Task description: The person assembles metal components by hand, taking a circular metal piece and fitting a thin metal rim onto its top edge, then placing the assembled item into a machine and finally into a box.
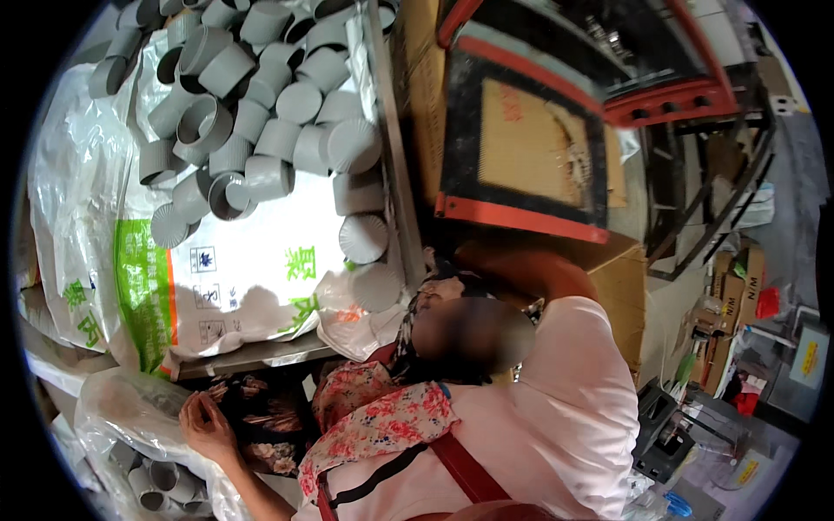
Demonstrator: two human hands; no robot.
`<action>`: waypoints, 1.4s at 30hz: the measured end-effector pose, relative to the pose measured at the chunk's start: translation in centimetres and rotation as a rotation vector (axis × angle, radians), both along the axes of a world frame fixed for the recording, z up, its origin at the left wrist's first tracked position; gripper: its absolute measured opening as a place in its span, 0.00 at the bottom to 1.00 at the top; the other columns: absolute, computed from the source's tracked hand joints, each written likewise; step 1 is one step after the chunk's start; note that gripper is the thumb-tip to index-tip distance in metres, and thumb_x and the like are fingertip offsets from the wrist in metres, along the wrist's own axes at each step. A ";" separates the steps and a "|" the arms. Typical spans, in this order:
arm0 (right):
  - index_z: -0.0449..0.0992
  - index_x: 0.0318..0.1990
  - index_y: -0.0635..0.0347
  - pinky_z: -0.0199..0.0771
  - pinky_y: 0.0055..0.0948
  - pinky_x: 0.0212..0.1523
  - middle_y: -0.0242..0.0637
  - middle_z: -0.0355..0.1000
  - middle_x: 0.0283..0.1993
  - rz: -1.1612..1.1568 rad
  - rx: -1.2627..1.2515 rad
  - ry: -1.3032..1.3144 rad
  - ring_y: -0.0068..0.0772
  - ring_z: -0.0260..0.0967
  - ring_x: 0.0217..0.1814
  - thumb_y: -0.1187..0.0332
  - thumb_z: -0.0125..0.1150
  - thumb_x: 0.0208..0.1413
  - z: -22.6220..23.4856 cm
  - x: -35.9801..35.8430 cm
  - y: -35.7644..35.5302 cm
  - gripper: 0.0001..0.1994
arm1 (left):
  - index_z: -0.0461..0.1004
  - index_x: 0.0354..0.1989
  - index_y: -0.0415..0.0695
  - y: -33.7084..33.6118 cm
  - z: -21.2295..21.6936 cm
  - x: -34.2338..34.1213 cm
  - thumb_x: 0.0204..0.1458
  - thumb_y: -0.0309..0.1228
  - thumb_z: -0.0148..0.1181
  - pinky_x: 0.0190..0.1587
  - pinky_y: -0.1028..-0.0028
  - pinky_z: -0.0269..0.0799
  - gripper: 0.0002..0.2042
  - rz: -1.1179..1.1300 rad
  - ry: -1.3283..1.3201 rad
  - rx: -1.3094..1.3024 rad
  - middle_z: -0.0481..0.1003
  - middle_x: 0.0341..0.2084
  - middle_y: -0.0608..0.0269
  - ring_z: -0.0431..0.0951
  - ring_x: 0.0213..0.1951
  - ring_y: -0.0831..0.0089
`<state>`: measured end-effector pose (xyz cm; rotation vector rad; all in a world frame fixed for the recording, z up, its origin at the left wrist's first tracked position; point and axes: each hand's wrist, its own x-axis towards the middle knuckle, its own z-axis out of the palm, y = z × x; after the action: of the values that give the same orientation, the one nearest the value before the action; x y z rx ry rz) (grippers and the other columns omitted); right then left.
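Left fingers (190,418) curled beside clear bag (130,398), gray caps (271,139) on sack (239,269)

The table (261,358) is viewed from head height — wide, close and steeply downward — in the frame's upper left.

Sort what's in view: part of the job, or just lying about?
Likely the job:
- grey caps heaped on the printed white sack
- clear plastic bag beside the left hand

Likely just lying about:
- brown cartons at far right
- red item beside them
- blue item at lower right
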<state>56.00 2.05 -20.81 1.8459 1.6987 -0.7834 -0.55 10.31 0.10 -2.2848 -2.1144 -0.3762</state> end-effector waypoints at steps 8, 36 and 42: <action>0.70 0.38 0.63 0.68 0.39 0.39 0.54 0.69 0.36 0.062 0.157 0.014 0.49 0.68 0.39 0.65 0.51 0.43 17.6 -2.1 1.4 0.15 | 0.72 0.26 0.41 0.3 -0.3 1.4 0.47 0.32 0.53 0.40 0.66 0.64 0.07 -0.029 -0.063 0.070 0.73 0.29 0.59 0.71 0.34 0.60; 0.64 0.52 0.61 0.57 0.33 0.55 0.48 0.62 0.53 0.079 0.363 0.056 0.44 0.60 0.55 0.51 0.47 0.48 15.5 -11.4 39.9 0.27 | 0.71 0.38 0.35 27.0 -1.7 1.4 0.48 0.37 0.55 0.41 0.79 0.64 0.17 -0.002 -0.928 -0.308 0.74 0.32 0.61 0.71 0.35 0.78; 0.68 0.46 0.55 0.60 0.32 0.52 0.44 0.66 0.48 0.424 0.649 -0.069 0.42 0.62 0.52 0.53 0.48 0.48 4.5 -10.0 53.9 0.21 | 0.68 0.45 0.36 42.9 -9.6 2.6 0.44 0.52 0.52 0.49 0.70 0.62 0.30 -0.129 -0.569 -0.188 0.71 0.41 0.49 0.70 0.46 0.63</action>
<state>45.97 55.90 -16.28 1.7419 2.3679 0.0183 2.08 53.24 -9.50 -2.6766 -2.3142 -0.9744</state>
